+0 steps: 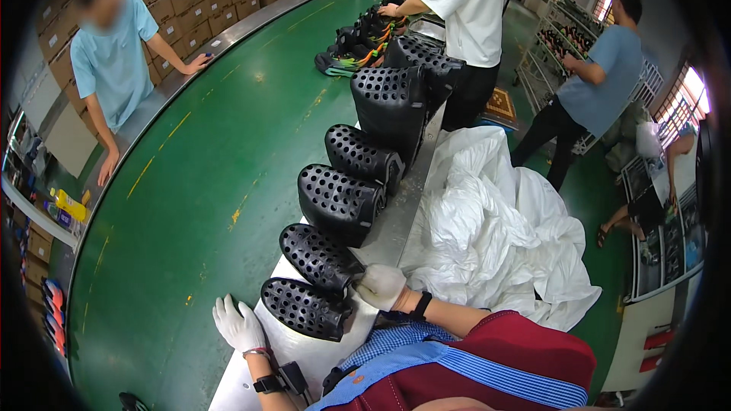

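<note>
My left hand [239, 325], in a white glove, lies with spread fingers on the green conveyor belt [190, 221], beside the metal edge. The white-gloved right hand [381, 288] has its fingers curled at the heel end of a black perforated clog [316, 256]. Its fingertips are partly hidden there. Closer to me, a matching clog [303, 309] sits alongside with its toe pointing left. Beyond this pair, several more black clogs [343, 198] stand in a row along the metal ledge [403, 209], toes toward the belt.
White plastic sheeting [487, 221] is heaped right of the ledge. Colourful sneakers [358, 49] line the far belt, where a person in white [472, 15] reaches in. Another person [114, 53] leans on the left edge; a third [601, 76] stands by a shoe rack [560, 38]. Cartons [186, 7] are stacked behind.
</note>
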`<state>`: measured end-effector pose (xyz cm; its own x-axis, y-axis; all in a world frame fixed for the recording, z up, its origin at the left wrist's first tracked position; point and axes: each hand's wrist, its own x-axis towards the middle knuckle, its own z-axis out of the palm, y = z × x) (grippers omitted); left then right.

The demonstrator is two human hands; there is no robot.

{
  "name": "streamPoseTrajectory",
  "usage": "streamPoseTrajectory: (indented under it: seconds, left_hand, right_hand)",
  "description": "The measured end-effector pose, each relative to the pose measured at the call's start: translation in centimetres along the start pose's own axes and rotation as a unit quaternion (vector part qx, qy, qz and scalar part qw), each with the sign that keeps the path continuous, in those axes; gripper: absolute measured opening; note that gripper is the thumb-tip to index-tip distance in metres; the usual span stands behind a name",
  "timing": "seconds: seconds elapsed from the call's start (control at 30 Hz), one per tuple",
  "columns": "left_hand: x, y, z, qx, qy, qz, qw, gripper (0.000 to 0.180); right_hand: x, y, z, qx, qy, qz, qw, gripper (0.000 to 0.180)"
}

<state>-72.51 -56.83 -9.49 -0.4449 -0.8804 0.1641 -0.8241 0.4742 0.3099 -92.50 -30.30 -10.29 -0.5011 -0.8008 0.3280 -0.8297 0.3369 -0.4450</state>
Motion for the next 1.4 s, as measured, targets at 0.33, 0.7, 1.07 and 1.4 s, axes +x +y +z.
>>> streamPoseTrajectory:
  seconds: [0.33,0.7,1.07,1.4]
  left_hand:
    - [-0.2,0.1,-0.3,-0.006,0.028,0.025,0.999,0.036]
    - [0.0,-0.2,0.3,0.006,0.030,0.015,0.999,0.036]
    - [-0.4,-0.3,0.3,0.003,0.029,0.017,0.999,0.037]
    - [1.1,-0.8,-0.2,0.008,0.039,0.057,0.998,0.038]
  right_hand:
    - [0.2,-0.3,-0.4,-0.001,-0.013,0.003,1.000,0.018]
    - [0.3,-0.1,-0.2,-0.010,-0.024,0.014,1.000,0.020]
    - [-0.4,-0.4,-0.3,-0.013,-0.011,0.009,1.000,0.018]
    - [-1.5,2.4,2.6,0.171,-0.059,0.075,0.981,0.023]
